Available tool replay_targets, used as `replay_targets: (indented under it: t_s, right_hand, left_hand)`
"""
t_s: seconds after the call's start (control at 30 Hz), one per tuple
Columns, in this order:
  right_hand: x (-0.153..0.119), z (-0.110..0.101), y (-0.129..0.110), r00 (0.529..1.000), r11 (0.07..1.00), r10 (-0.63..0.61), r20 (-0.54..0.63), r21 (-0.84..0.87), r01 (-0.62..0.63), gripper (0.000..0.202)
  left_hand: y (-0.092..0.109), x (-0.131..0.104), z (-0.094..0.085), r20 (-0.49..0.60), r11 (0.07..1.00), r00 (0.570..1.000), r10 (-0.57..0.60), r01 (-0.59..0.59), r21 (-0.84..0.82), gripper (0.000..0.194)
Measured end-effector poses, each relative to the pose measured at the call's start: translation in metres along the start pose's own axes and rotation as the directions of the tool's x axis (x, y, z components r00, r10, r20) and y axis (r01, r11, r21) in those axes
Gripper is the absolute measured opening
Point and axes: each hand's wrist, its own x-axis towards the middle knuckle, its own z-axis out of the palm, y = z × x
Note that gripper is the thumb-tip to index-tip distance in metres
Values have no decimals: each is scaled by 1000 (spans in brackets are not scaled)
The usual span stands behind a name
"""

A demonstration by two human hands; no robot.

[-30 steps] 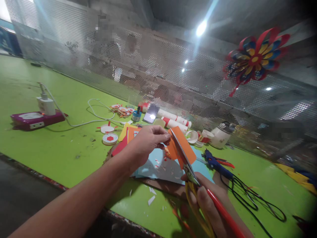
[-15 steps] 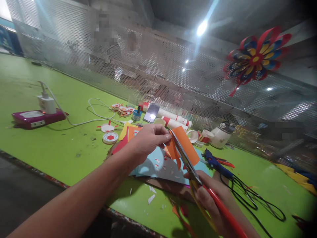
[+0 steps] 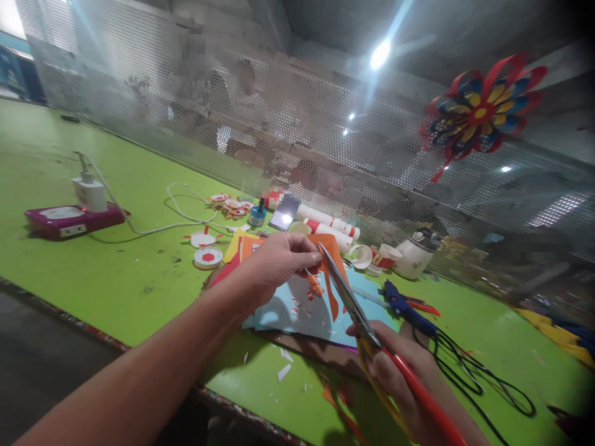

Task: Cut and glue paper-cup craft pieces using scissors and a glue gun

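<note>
Orange paper (image 3: pixel 332 248) is pinched between the thumb and fingers of my left hand (image 3: pixel 283 263), above light blue sheets (image 3: pixel 288 310). My right hand (image 3: pixel 400 365) grips scissors (image 3: pixel 346 294) with one red and one yellow handle. Their blades point up and left, against the orange paper near my left fingertips. A narrow orange strip hangs beside the blades. On the blue sheets lie a small orange-and-red paper piece (image 3: pixel 315 286) and tiny scraps.
A blue glue gun (image 3: pixel 409 310) with a black cable lies at right. Behind are paper rolls (image 3: pixel 328 232), a phone (image 3: pixel 285 212), a glue bottle (image 3: pixel 257 214) and a white pot (image 3: pixel 416 254). A purple power strip (image 3: pixel 69 221) sits left, below a mesh partition (image 3: pixel 297 130).
The orange paper has turned and shifted left behind the blades, showing less of itself at the right. Both hands have barely moved.
</note>
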Motion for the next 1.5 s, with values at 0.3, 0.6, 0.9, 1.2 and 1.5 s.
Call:
replay_targets:
  t_s: [0.3, 0.6, 0.9, 1.2, 1.5]
  right_hand:
    - [-2, 1, -1, 1000, 998, 24, -11, -57, -25, 52]
    - [0, -2, 7, 999, 994, -15, 40, -107, 19, 40]
    - [22, 9, 34, 960, 870, 265, -87, -407, -277, 47]
    - [44, 13, 57, 881, 680, 465, -85, -603, -417, 41]
    - [69, 3, 64, 865, 741, 486, 125, -584, -331, 30]
  left_hand:
    - [-1, 1, 0, -14, 1000, 1000, -11, 11, 11, 13]
    - [-4, 2, -2, 4, 1000, 1000, -10, 10, 3, 12]
    - [-4, 1, 1, 50, 990, 998, -48, 54, -127, 13]
    - [-6, 6, -2, 1, 972, 998, -60, 58, -226, 14]
    - [-10, 9, -7, -37, 978, 997, -65, 57, -199, 10]
